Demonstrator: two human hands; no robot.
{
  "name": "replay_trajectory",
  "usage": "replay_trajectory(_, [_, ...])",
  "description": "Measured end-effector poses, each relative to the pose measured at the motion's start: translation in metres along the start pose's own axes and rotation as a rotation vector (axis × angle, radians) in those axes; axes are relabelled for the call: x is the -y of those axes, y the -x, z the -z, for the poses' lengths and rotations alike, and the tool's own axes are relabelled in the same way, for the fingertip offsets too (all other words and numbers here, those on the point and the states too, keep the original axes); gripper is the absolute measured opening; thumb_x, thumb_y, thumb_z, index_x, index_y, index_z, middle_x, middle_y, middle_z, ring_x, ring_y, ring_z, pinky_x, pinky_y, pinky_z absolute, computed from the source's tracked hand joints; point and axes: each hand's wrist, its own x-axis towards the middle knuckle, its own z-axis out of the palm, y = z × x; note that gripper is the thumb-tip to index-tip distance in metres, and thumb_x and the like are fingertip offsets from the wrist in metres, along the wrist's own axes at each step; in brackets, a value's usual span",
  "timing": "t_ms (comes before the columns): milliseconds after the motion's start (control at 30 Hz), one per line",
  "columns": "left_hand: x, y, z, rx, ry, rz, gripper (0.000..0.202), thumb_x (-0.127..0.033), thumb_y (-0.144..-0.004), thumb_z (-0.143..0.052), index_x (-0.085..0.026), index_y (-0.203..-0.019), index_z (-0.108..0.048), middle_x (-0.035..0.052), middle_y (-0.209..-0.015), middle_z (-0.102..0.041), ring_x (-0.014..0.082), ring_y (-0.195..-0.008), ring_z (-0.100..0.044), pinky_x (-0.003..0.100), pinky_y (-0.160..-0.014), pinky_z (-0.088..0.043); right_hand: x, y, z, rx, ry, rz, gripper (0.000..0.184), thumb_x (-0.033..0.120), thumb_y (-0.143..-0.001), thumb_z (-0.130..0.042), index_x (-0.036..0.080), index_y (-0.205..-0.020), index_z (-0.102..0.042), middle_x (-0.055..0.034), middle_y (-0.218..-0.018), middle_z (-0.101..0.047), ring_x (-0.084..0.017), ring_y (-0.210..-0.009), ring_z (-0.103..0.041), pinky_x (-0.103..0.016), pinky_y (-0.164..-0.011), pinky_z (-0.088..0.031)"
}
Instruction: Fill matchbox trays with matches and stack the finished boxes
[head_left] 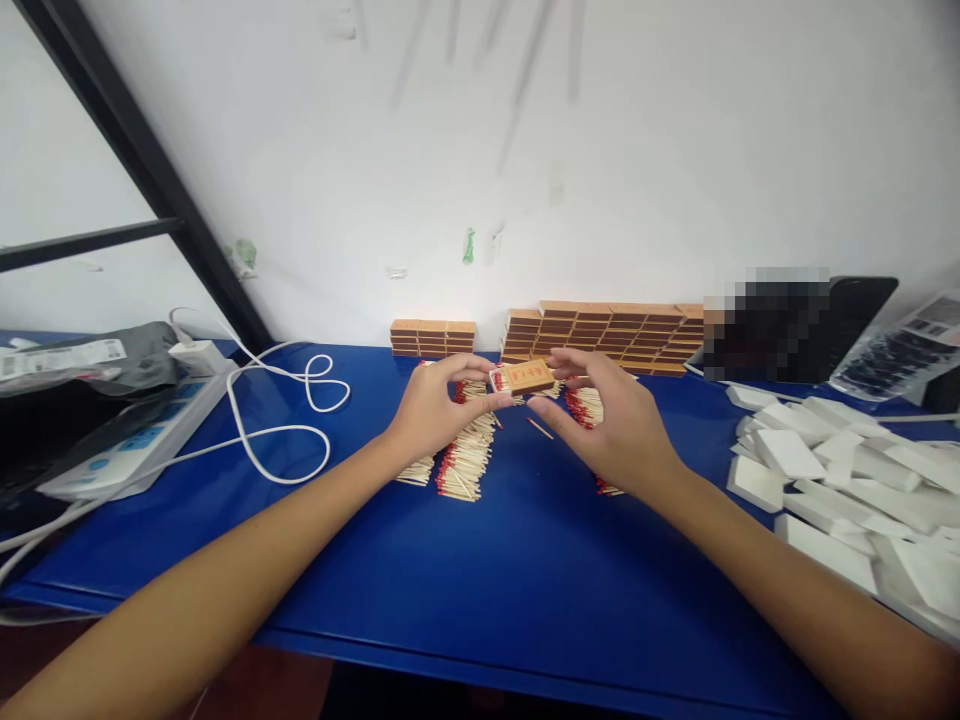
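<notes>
A matchbox, its sleeve orange with dark sides, is held above the blue table. Its white inner tray sticks out on the left, with red match heads showing inside. My left hand pinches that left end between thumb and fingers. At the box's right end is my right hand, thumb and fingers apart; its fingertips are close to the end, and I cannot tell whether they touch. Beneath and beside the hands lie piles of red-tipped matches, partly hidden by them. One loose match lies near my right thumb.
Along the wall stand stacked matchboxes and a smaller stack. White trays are heaped at right, near a dark phone and a clear plastic package. A power strip and white cables occupy the left.
</notes>
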Motion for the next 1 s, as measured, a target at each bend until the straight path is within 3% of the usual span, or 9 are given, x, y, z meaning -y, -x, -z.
replay_trajectory(100, [0.0,0.001,0.0,0.011,0.003,-0.001,0.043,-0.046,-0.079,-0.097,-0.023,-0.108,-0.077,0.0048,-0.113,-0.086,0.0264,-0.106,-0.083,0.04,-0.102,-0.064,0.01,0.006,-0.005,0.089,-0.079,-0.093,0.052,0.052,-0.11,-0.055,0.02,-0.151,-0.062,-0.017,-0.137,-0.077,-0.032,-0.115,-0.078,-0.048,-0.097,-0.064])
replay_trajectory(300, [-0.001,0.007,-0.004,0.081,-0.055,-0.077,0.051,-0.052,-0.077,-0.098,-0.026,-0.114,-0.075,0.0032,-0.104,-0.086,0.0271,-0.099,-0.083,0.044,-0.103,-0.061,0.026,0.013,-0.01,0.142,-0.077,0.0,0.054,0.04,-0.114,-0.047,0.022,-0.165,-0.05,-0.0164,-0.145,-0.074,-0.032,-0.129,-0.074,-0.048,-0.103,-0.063])
replay_trajectory(433, [0.002,0.004,-0.002,0.092,-0.122,-0.108,0.042,-0.049,-0.082,-0.096,-0.026,-0.111,-0.077,0.0039,-0.106,-0.086,0.0272,-0.099,-0.082,0.045,-0.099,-0.061,0.017,0.012,-0.009,0.16,-0.005,0.031,0.054,0.037,-0.114,-0.048,0.021,-0.165,-0.048,-0.0174,-0.143,-0.074,-0.033,-0.128,-0.074,-0.05,-0.103,-0.063])
replay_trajectory(567, [0.004,0.0,0.003,0.133,-0.227,-0.164,0.037,-0.036,-0.088,-0.093,-0.026,-0.12,-0.077,0.0068,-0.124,-0.083,0.0279,-0.116,-0.077,0.046,-0.105,-0.058,0.0,0.007,-0.006,0.167,0.127,0.148,0.06,0.036,-0.108,-0.061,0.02,-0.164,-0.047,-0.0217,-0.152,-0.066,-0.038,-0.139,-0.064,-0.06,-0.113,-0.056])
replay_trajectory(700, [0.005,-0.001,0.005,0.2,-0.242,-0.226,0.043,-0.033,-0.088,-0.093,-0.027,-0.127,-0.076,0.0093,-0.132,-0.079,0.029,-0.127,-0.072,0.048,-0.114,-0.054,-0.013,-0.006,-0.002,0.246,0.061,0.274,0.043,0.033,-0.106,-0.065,0.023,-0.147,-0.061,-0.0163,-0.131,-0.075,-0.034,-0.119,-0.069,-0.055,-0.101,-0.059])
replay_trajectory(767, [0.008,-0.002,0.007,0.158,-0.287,-0.237,0.046,-0.034,-0.09,-0.091,-0.027,-0.132,-0.074,0.01,-0.134,-0.078,0.0294,-0.129,-0.071,0.049,-0.114,-0.053,-0.016,-0.02,-0.002,0.266,0.07,0.286,0.034,0.034,-0.105,-0.065,0.022,-0.137,-0.067,-0.0143,-0.118,-0.077,-0.032,-0.108,-0.068,-0.052,-0.094,-0.059])
replay_trajectory(867, [0.017,-0.007,0.015,-0.008,-0.458,-0.198,0.052,-0.039,-0.091,-0.089,-0.022,-0.136,-0.07,0.0122,-0.133,-0.079,0.0337,-0.126,-0.071,0.053,-0.111,-0.052,-0.018,-0.053,-0.008,0.284,0.235,0.268,0.029,0.034,-0.105,-0.064,0.017,-0.127,-0.071,-0.0158,-0.114,-0.076,-0.033,-0.106,-0.064,-0.05,-0.092,-0.056])
replay_trajectory(1000, [0.029,-0.018,0.03,-0.157,-0.583,-0.065,0.023,-0.03,-0.096,-0.08,-0.02,-0.116,-0.075,0.0088,-0.108,-0.084,0.0342,-0.11,-0.075,0.053,-0.102,-0.055,-0.014,-0.104,-0.031,0.396,0.644,0.237,0.022,0.022,-0.098,-0.066,0.008,-0.112,-0.076,-0.0237,-0.112,-0.073,-0.038,-0.111,-0.06,-0.048,-0.089,-0.051])
